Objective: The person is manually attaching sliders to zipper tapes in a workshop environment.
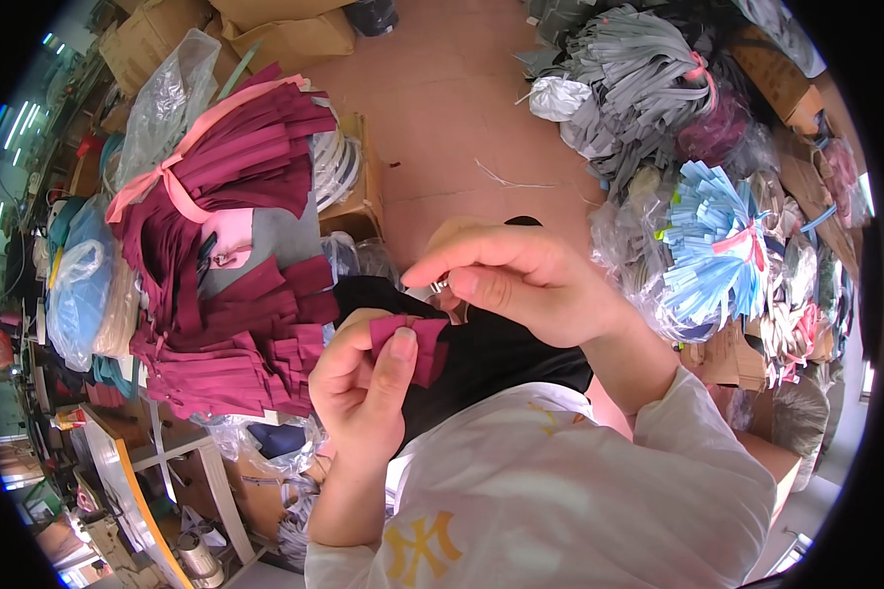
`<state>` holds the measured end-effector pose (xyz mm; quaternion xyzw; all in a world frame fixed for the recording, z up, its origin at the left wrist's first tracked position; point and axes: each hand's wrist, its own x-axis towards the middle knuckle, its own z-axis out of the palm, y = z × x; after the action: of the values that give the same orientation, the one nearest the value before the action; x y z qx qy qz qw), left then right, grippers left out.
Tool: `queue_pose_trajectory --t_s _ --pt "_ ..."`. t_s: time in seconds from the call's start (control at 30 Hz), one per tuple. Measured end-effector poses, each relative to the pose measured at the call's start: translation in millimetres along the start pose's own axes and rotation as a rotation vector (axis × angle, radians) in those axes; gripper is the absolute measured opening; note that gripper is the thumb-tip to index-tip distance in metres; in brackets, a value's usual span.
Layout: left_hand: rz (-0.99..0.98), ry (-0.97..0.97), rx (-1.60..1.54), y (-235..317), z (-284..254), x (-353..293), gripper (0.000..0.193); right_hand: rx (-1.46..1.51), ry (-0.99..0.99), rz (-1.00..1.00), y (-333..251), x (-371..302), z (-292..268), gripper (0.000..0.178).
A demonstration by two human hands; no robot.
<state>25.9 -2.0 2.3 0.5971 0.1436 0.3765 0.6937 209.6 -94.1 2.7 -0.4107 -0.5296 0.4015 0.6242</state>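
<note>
My left hand [368,378] is closed on a small maroon fabric strip [428,351], pinched between thumb and fingers above my lap. Just above and to its right, my right hand [521,280] is curled, thumb near the bent fingers. A small shiny metal thing [440,285] shows under those fingers; its kind is mostly hidden. The metal thing is close to the fabric strip, and I cannot tell whether they touch. Black cloth [501,358] covers my lap below both hands.
Stacks of maroon fabric strips [231,363] lie to my left, with a pink-tied maroon bundle [250,147] beyond them. To the right are a grey strip bundle [638,69] and a light blue bundle [712,245] among plastic bags. Reddish floor tiles [452,108] stretch ahead.
</note>
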Motion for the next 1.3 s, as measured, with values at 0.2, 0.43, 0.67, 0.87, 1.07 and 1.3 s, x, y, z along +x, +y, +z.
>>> queue_pose_trajectory --t_s 0.2,0.43,0.67,0.87,1.07,1.3 --pt "-0.002 0.004 -0.028 0 0 1 0.006 0.405 0.106 0.057 2 0 6 0.020" --pt "0.018 0.015 0.108 -2 -3 1 0.007 0.366 0.165 0.023 2 3 7 0.018" --pt "0.056 0.026 0.267 -1 -5 1 0.009 0.332 0.163 0.041 3 2 7 0.017" --pt "0.094 -0.020 0.294 1 -6 4 0.009 0.373 0.167 0.140 -3 4 15 0.016" --pt "0.105 -0.019 0.282 1 -4 3 0.011 0.319 0.142 0.106 -2 2 14 0.014" --pt "0.112 -0.046 0.311 0 -6 4 0.010 0.321 0.147 0.146 -6 5 15 0.014"
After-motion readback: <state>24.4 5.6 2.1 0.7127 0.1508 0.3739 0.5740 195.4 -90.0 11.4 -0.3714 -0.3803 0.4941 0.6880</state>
